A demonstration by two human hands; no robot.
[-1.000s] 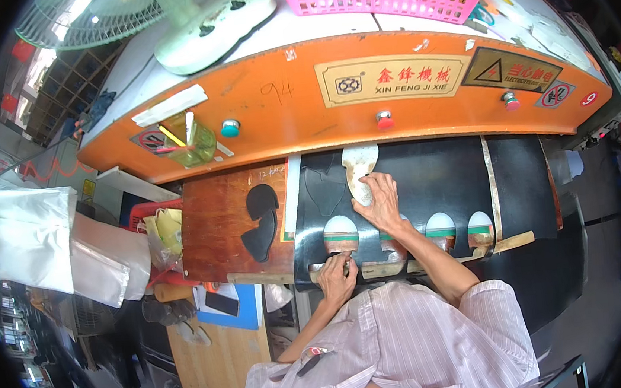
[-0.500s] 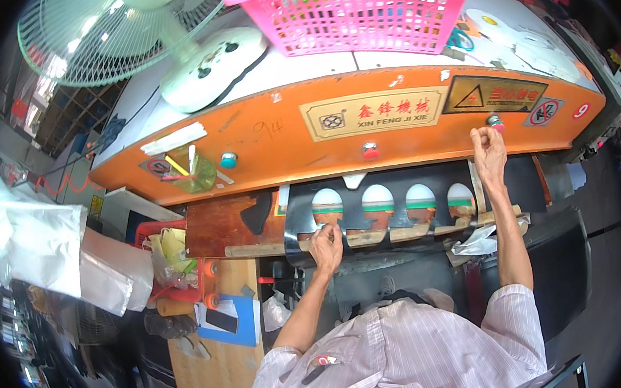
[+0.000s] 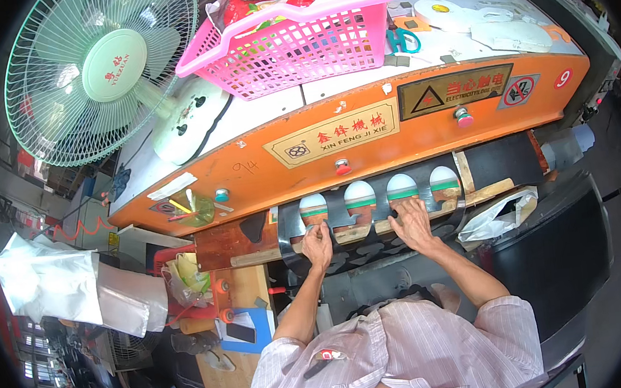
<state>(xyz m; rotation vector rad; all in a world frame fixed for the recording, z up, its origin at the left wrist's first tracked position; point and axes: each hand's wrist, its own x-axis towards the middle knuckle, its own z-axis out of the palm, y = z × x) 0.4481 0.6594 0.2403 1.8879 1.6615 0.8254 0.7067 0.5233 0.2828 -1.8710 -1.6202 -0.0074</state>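
Note:
A black sheet (image 3: 337, 211) with rounded cut-outs lies under the orange machine front, over a wooden board. White, green and brown show in each of its several openings. My left hand (image 3: 317, 247) is at the sheet's near left part, thumb and fingers closed together on its edge. Farther right, my right hand (image 3: 414, 225) rests over the third opening, fingers stretched forward and thumb apart. The undersides of both hands' fingers are hidden.
Above the sheet runs the orange machine front (image 3: 248, 171) with a red button (image 3: 343, 167) and other buttons. On top stand a pink basket (image 3: 297, 54) and a green fan (image 3: 115, 67). A clear plastic bag (image 3: 498, 219) lies right of the sheet; a blue clipboard (image 3: 263, 322) lies at left.
My right hand has come down from the button at the machine's right onto the black sheet. My left hand stays at the sheet's left part. The whole view has shifted and tilted.

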